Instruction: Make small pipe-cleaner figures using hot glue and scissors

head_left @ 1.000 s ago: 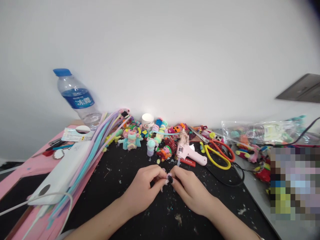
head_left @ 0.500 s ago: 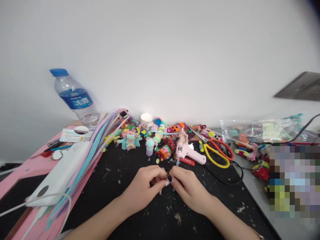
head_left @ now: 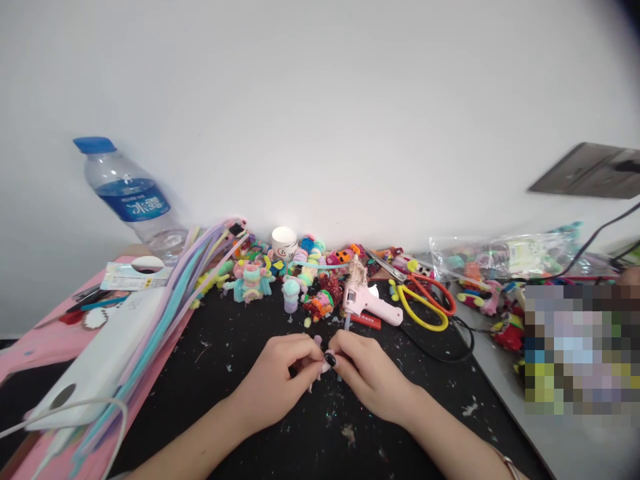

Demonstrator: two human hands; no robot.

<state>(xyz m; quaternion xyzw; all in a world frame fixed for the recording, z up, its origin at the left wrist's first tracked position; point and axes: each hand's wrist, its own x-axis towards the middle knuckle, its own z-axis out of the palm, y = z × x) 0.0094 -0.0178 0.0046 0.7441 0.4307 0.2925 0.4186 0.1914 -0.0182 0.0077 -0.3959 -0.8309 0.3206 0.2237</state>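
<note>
My left hand (head_left: pixel 280 377) and my right hand (head_left: pixel 373 377) meet fingertip to fingertip over the black work surface (head_left: pixel 235 407). Both are closed in a pinch on a small lilac pipe-cleaner piece (head_left: pixel 317 340). One bit of it pokes out above the left fingers and another below; the rest is hidden by the fingers. Just beyond the right hand lies a pink glue gun (head_left: pixel 375 307), its glue stick pointing towards that hand. A small mint-and-lilac pipe-cleaner figure (head_left: pixel 291 297) stands beyond the left hand.
Loose pastel pipe cleaners (head_left: pixel 165 307) lie over a white box (head_left: pixel 100 357) at left, near a water bottle (head_left: pixel 133 200). Scissors (head_left: pixel 425 303) with yellow and orange handles, a paper cup (head_left: pixel 285 244), a pastel winged figure (head_left: pixel 251 280) and a clear bag (head_left: pixel 500 257) line the wall.
The view has turned slightly right, so everything sits further left. The hands stay pinched together, and more of the lilac piece shows above the left fingers.
</note>
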